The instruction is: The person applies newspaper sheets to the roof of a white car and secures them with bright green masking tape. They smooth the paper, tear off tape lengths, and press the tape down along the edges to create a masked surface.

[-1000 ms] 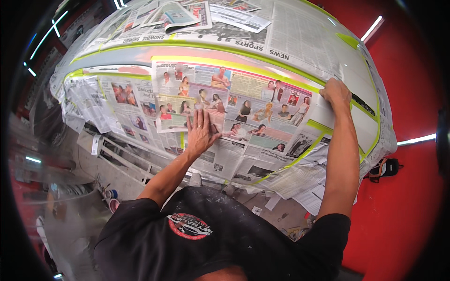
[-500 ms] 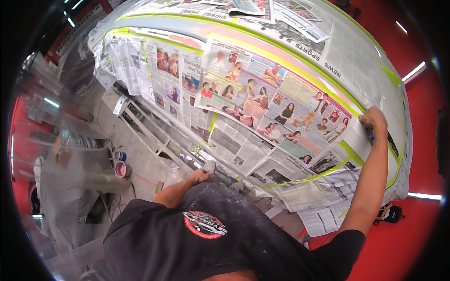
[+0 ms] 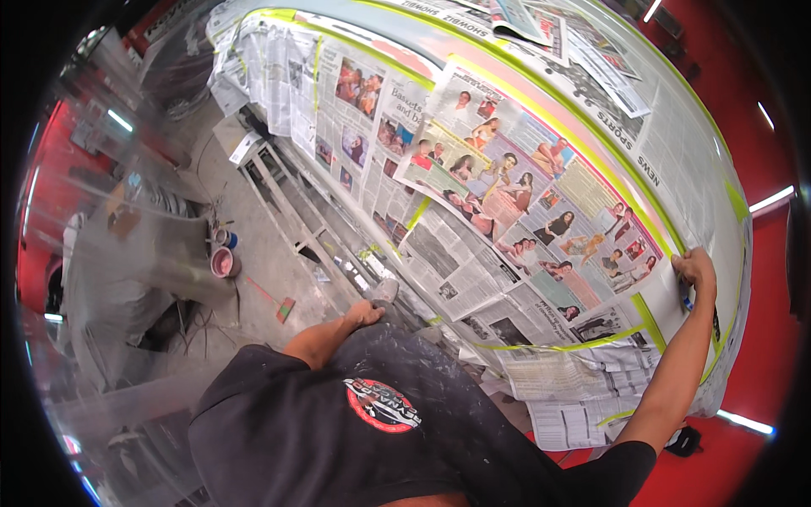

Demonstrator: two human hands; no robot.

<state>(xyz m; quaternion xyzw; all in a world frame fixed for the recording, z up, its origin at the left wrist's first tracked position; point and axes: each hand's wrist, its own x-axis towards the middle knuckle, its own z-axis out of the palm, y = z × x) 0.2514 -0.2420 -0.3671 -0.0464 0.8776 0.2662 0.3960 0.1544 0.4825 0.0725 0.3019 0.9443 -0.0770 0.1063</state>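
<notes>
Yellow tape edges the newspaper sheet; right hand bunched at its right corner, left hand below it, grips unclear; floor, pink bucket leftward.

Matt newsprint sheet, smooth yellow tape, dusty cloth shirt
</notes>
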